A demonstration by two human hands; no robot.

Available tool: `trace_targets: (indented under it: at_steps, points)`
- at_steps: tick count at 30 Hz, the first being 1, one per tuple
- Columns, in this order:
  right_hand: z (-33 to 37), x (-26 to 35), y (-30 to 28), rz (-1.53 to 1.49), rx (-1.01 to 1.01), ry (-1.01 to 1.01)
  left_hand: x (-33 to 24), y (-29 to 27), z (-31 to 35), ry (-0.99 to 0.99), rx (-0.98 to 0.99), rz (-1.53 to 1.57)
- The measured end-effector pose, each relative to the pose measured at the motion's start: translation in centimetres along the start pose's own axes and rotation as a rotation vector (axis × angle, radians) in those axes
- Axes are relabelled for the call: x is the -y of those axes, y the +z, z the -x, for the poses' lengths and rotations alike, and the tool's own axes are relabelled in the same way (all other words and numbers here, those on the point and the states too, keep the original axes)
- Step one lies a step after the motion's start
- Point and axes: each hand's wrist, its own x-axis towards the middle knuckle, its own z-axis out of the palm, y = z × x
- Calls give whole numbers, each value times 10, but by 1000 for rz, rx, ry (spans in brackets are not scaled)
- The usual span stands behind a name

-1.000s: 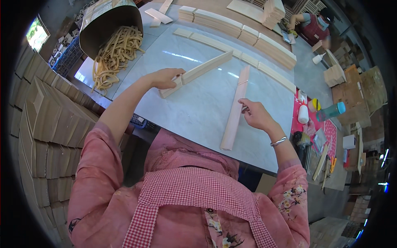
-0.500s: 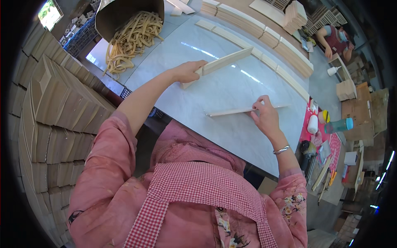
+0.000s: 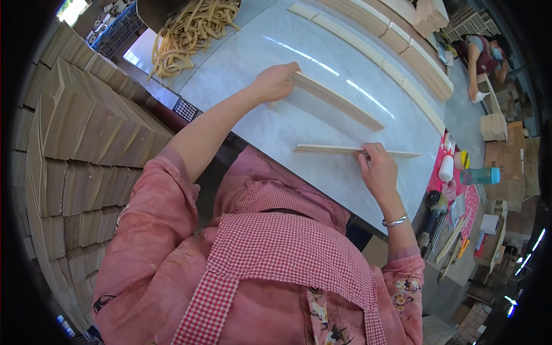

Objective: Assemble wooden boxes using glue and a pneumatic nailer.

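With the fingers of our left hand (image 3: 278,82) we grip the left end of a long, pale, flat wooden strip (image 3: 339,102); with our right hand (image 3: 378,167) we pinch a second slim, pale wooden strip (image 3: 329,149), nearer us. Both are over the glossy grey-white marbled tabletop (image 3: 261,133). Far left lie curled tan bands (image 3: 192,33).

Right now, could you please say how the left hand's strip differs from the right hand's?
The left strip is held at its end, the right strip near its middle. In view, the left strip slants; the right strip runs nearly horizontal. Both look like pale wood.
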Motion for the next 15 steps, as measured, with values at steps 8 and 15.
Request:
trace_targets:
  at_steps: [8, 15]
  points:
    - [-8, 28, 11, 79, -131, 56, -2, 9, 3, 63, 52, 141]
    - [-25, 37, 22, 156, -178, 37, 12, 9, 12, 85, 82, 389]
